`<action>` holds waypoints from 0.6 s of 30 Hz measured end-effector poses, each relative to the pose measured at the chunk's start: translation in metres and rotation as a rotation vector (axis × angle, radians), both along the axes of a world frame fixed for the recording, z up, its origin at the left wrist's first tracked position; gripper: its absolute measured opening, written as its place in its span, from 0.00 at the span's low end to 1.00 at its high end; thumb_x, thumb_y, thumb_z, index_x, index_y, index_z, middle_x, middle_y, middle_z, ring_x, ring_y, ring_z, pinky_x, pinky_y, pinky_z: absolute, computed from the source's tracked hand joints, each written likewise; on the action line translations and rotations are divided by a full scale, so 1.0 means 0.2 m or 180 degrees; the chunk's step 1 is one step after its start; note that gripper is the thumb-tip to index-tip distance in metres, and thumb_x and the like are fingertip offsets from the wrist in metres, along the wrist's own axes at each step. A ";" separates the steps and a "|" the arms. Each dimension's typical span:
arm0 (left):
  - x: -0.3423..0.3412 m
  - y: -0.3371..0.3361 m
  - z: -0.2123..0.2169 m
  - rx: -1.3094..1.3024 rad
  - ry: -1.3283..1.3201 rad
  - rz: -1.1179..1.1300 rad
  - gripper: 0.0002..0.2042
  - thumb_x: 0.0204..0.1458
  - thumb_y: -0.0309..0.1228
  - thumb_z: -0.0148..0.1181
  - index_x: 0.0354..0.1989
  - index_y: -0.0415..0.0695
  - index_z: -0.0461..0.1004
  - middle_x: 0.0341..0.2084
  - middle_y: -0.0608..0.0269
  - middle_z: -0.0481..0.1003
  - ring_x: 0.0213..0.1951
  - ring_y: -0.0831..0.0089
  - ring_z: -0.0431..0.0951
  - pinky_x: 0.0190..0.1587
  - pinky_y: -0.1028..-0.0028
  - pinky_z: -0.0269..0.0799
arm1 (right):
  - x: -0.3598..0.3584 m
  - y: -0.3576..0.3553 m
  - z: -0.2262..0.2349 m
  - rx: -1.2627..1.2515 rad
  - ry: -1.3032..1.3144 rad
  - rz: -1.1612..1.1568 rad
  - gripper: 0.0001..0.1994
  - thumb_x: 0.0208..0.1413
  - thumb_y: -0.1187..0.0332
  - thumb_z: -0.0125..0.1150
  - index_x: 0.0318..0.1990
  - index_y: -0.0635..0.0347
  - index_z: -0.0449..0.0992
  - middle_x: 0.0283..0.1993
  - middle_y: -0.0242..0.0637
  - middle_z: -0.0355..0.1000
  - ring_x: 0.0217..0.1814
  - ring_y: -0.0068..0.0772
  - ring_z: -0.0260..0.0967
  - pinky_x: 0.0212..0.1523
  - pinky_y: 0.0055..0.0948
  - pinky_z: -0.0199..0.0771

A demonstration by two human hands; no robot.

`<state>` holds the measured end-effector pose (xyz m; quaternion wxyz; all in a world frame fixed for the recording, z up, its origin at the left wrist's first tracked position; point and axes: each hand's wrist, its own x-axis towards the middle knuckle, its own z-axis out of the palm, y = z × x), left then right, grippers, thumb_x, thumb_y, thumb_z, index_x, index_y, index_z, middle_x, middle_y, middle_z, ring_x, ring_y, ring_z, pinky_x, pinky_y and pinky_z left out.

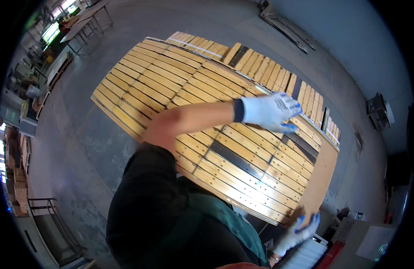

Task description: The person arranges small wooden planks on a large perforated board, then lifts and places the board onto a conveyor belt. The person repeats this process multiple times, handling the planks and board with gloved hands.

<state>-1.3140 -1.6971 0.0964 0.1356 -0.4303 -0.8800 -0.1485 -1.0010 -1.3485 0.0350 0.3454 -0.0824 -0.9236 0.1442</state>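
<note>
Rows of pale yellow wooden slats (pixel 236 145) with small dark holes lie side by side on a large tan board (pixel 322 172). Among them sit dark slats, such as a dark brown slat (pixel 236 158). My left hand (pixel 272 111), in a white glove with blue fingertips, reaches across the rows, its fingers stretched out near the far metal edging strip (pixel 263 89). It appears to hold nothing. My right hand (pixel 300 234), gloved alike, is at the near right corner of the board, thumb and fingers apart beside its edge. Whether it touches the board is unclear.
Beyond the board's far edge lie more bundled slats (pixel 261 67), some under a white strap. A pallet truck (pixel 285 29) is on the grey floor near the wall. Grey tables (pixel 79 29) stand far left, and a metal-framed cart (pixel 50 228) is at lower left.
</note>
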 end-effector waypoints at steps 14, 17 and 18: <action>-0.32 -3.01 -0.30 0.0929 -0.1049 0.3208 0.35 0.69 0.59 0.42 0.61 0.34 0.75 0.62 0.38 0.74 0.66 0.44 0.70 0.67 0.59 0.63 | 0.14 -0.50 -0.31 -0.5453 0.0402 0.0912 0.40 0.72 0.34 0.40 0.81 0.50 0.52 0.83 0.39 0.50 0.82 0.42 0.51 0.80 0.49 0.51; -0.39 -3.11 -0.40 0.0927 -0.1287 0.3113 0.39 0.68 0.63 0.41 0.59 0.34 0.77 0.57 0.37 0.77 0.62 0.41 0.74 0.64 0.57 0.66 | 0.09 -0.45 -0.29 -0.5006 0.0370 -0.0395 0.37 0.70 0.41 0.54 0.73 0.62 0.65 0.69 0.41 0.71 0.68 0.41 0.72 0.67 0.42 0.73; -0.41 -3.11 -0.41 0.1116 -0.1391 0.3140 0.39 0.67 0.64 0.41 0.60 0.34 0.76 0.57 0.38 0.77 0.61 0.43 0.75 0.64 0.59 0.66 | 0.10 -0.42 -0.29 -0.4844 0.0360 -0.0531 0.34 0.70 0.40 0.56 0.67 0.63 0.72 0.59 0.39 0.78 0.55 0.36 0.79 0.54 0.37 0.81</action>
